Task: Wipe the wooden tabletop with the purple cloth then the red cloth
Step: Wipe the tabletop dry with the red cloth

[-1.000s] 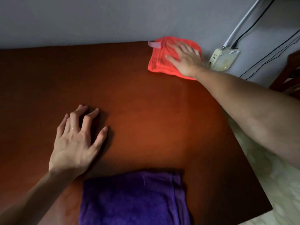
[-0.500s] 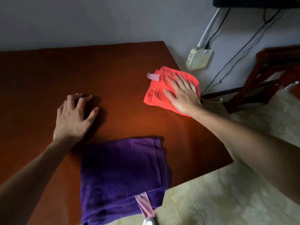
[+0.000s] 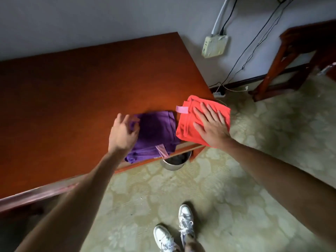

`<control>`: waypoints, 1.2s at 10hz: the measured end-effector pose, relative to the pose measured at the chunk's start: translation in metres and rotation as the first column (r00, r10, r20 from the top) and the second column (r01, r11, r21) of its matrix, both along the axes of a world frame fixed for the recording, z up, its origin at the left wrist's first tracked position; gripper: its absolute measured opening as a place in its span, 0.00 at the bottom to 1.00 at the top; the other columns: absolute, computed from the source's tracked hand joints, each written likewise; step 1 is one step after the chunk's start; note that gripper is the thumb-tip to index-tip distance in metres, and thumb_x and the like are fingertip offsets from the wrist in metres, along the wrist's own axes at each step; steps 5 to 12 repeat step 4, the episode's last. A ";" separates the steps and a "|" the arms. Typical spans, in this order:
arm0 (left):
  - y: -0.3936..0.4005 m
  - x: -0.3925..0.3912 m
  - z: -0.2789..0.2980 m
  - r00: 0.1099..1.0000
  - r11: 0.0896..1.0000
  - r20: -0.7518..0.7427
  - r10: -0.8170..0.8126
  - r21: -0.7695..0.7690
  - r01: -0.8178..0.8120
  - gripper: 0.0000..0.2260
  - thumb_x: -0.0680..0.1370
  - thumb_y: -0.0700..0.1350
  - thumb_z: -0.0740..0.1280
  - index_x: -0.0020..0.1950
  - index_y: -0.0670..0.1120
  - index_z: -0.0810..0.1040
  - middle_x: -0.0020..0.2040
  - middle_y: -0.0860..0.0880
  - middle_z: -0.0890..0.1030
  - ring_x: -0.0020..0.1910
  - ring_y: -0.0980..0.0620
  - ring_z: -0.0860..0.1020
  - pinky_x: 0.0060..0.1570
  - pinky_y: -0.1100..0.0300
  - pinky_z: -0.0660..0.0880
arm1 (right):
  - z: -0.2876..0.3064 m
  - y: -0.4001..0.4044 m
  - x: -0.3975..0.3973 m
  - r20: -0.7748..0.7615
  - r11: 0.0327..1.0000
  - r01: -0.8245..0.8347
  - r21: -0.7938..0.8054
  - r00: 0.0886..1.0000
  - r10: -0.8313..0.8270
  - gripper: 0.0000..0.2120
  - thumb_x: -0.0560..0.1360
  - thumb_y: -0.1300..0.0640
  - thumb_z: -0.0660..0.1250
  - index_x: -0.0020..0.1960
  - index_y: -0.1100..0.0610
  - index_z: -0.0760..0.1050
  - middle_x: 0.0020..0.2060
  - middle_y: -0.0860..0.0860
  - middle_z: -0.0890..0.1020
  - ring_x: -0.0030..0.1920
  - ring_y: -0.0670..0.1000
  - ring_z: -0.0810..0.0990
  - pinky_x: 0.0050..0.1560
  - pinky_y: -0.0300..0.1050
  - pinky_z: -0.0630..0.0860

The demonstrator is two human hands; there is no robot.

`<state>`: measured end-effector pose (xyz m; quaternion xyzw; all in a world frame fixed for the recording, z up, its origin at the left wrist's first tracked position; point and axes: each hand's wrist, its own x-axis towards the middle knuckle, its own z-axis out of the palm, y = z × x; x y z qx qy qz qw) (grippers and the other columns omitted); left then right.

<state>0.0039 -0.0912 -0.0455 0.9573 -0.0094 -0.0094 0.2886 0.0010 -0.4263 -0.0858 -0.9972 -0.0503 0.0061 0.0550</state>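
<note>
Right hand [image 3: 211, 127] flat, fingers straight and spread, pressing on folded red cloth [image 3: 187, 130] with pink loop tag, at near right corner of reddish-brown wooden tabletop [image 3: 72, 91], cloth edge hanging past the corner. Just left of it, touching or nearly so, folded purple cloth [image 3: 157, 130] at the table's near edge. Left hand [image 3: 123, 131] over that cloth's left side, fingers loosely curled at its far left corner; grip unclear. Below both hands, round metal pot [image 3: 173, 161] on pale patterned carpet [image 3: 254, 142].
</note>
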 end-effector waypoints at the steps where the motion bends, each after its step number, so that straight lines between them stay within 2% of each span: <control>1: -0.023 -0.051 0.021 1.000 0.999 0.005 0.023 -0.035 -0.023 0.15 0.76 0.49 0.61 0.58 0.46 0.81 0.52 0.40 0.76 0.50 0.36 0.77 0.49 0.45 0.77 | 0.025 0.013 0.007 -0.193 0.999 0.029 0.021 0.981 -0.025 0.31 0.82 0.40 0.50 0.82 0.49 0.60 0.83 0.55 0.57 0.81 0.60 0.57 0.81 0.57 0.52; 2: -0.032 -0.084 0.030 0.993 0.989 -0.112 0.044 -0.136 -0.060 0.10 0.78 0.41 0.66 0.58 0.41 0.81 0.52 0.45 0.75 0.53 0.39 0.77 0.55 0.46 0.77 | 0.051 0.029 -0.004 -0.311 0.967 0.165 0.194 0.945 -0.099 0.24 0.83 0.49 0.62 0.77 0.54 0.69 0.78 0.56 0.66 0.76 0.60 0.66 0.75 0.53 0.64; 3: -0.034 -0.122 0.037 0.947 0.966 -0.308 0.094 -0.202 -0.162 0.11 0.79 0.38 0.67 0.59 0.35 0.80 0.54 0.36 0.81 0.54 0.40 0.79 0.54 0.56 0.75 | 0.077 0.036 -0.058 -0.298 0.743 0.393 0.541 0.916 -0.268 0.17 0.83 0.52 0.65 0.69 0.57 0.77 0.67 0.57 0.77 0.67 0.59 0.75 0.63 0.48 0.72; 4: -0.034 -0.156 0.033 0.886 0.921 -0.435 0.160 -0.257 -0.293 0.12 0.79 0.42 0.68 0.59 0.37 0.80 0.54 0.37 0.83 0.49 0.44 0.81 0.43 0.60 0.71 | 0.074 0.027 -0.117 -0.217 0.738 0.314 0.597 0.949 -0.229 0.14 0.80 0.60 0.68 0.65 0.63 0.78 0.61 0.62 0.79 0.63 0.62 0.78 0.61 0.48 0.70; 12: -0.034 -0.156 0.033 0.886 0.921 -0.435 0.160 -0.257 -0.293 0.12 0.79 0.42 0.68 0.59 0.37 0.80 0.54 0.37 0.83 0.49 0.44 0.81 0.43 0.60 0.71 | 0.074 0.027 -0.117 -0.217 0.738 0.314 0.597 0.949 -0.229 0.14 0.80 0.60 0.68 0.65 0.63 0.78 0.61 0.62 0.79 0.63 0.62 0.78 0.61 0.48 0.70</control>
